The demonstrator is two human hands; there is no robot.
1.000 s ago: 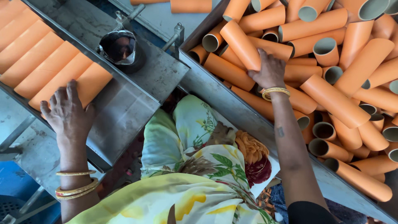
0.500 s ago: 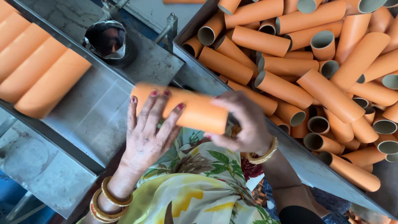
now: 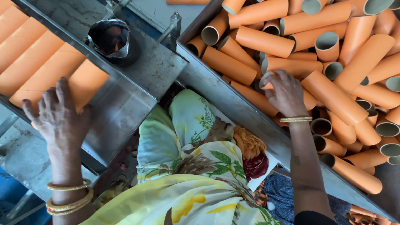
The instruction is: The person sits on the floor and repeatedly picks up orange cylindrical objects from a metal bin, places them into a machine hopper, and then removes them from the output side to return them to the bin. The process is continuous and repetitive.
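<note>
My left hand (image 3: 58, 118) lies flat with its fingers spread on the nearest orange cardboard tube (image 3: 89, 81), the last in a row of tubes (image 3: 33, 66) lying side by side on a metal tray (image 3: 125, 110). My right hand (image 3: 285, 93) is down in a metal bin (image 3: 233, 108) heaped with loose orange tubes (image 3: 333, 50). Its fingers curl over the end of one tube (image 3: 266, 80) near the bin's front wall. Both wrists wear gold bangles.
A dark round metal pot (image 3: 112, 39) stands on the tray's far end, beside an upright metal post (image 3: 175, 23). My lap, in floral yellow and green cloth (image 3: 196, 166), fills the gap between tray and bin. More tubes lie at bottom right (image 3: 366, 212).
The tube that both hands held over my lap now lies at the end of the row. My left hand went left with it; my right hand went back into the bin.
</note>
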